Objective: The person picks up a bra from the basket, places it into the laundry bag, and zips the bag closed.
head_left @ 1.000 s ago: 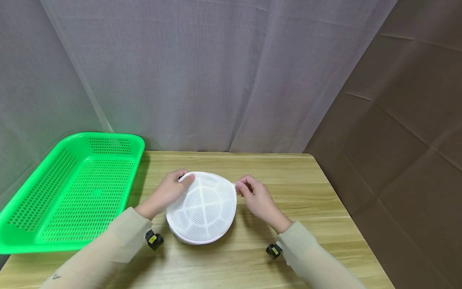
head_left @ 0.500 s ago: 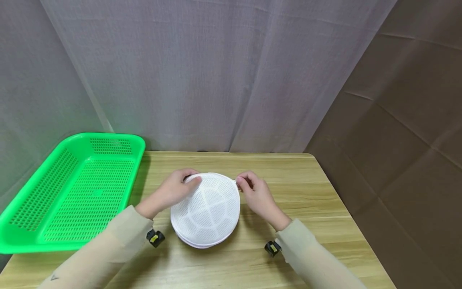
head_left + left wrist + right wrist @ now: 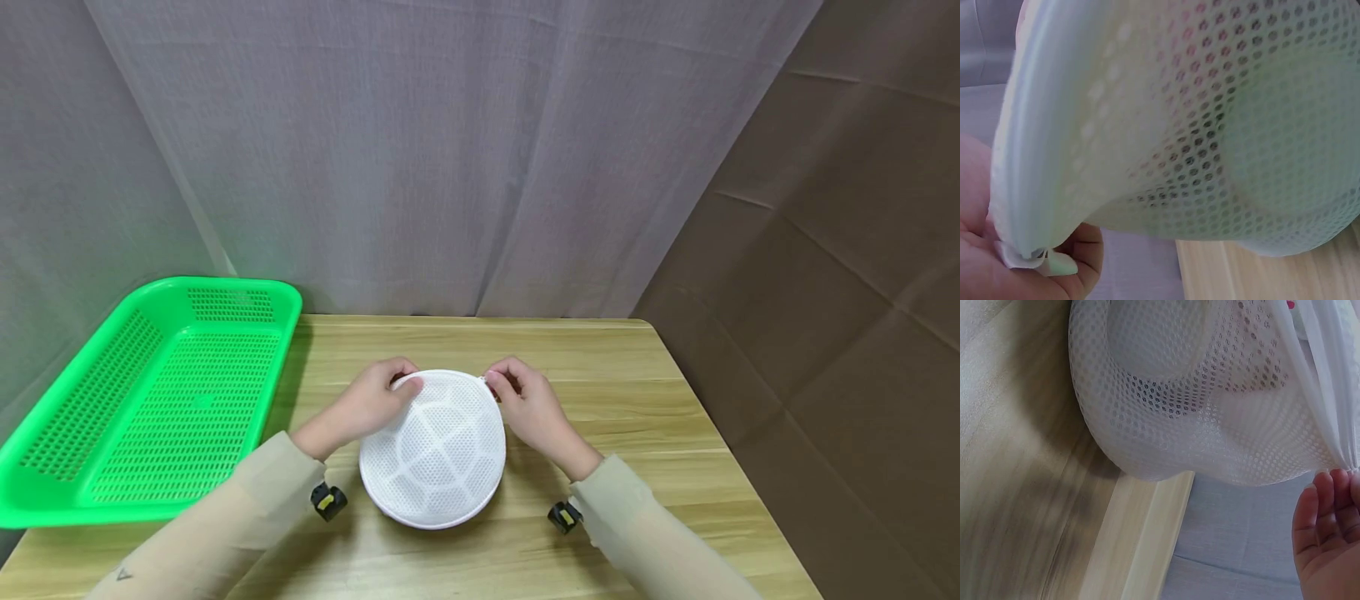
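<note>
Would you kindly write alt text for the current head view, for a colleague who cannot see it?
A person's left hand grips and right hand pinches the edge of a round white mesh bag at a wooden table. A green basket stands at left; grey cloth hangs behind, brown cloth at right.
</note>
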A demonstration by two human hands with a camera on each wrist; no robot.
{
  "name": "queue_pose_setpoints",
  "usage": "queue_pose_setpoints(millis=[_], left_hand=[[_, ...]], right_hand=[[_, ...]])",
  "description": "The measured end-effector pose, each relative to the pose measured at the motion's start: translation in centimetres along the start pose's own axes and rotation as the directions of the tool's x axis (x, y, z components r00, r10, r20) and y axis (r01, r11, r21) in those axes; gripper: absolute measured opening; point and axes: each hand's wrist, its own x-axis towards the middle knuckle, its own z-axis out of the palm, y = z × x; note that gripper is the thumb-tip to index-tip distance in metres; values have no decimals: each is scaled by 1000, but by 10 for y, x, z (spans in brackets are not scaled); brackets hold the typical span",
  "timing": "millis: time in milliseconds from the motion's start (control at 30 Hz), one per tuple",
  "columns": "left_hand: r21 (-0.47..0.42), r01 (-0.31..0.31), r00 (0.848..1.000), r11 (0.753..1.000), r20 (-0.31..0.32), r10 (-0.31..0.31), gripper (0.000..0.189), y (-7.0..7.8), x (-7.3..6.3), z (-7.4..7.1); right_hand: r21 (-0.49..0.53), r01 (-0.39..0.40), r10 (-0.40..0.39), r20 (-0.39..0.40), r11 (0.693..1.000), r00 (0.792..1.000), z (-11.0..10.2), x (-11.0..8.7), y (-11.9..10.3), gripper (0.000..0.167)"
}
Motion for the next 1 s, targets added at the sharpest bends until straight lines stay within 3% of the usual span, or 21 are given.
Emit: queue_pose_setpoints(millis=[300,667,1000], left_hand=[[-45,42,998,998,-39,-44,10,-3,-1,2],[-46,53,997,998,-52,-55,10,-7,0,3],[-127,91,993,988,-63,-100,16,-13,-3,-2]], right_hand=[[13,18,-18,17,1000,1000,1,-1,0,11],[-7,-3,3,30,1000,1000,1,-1,1,11],[17,-16,15,31,1000,999,0,-3,6,12]])
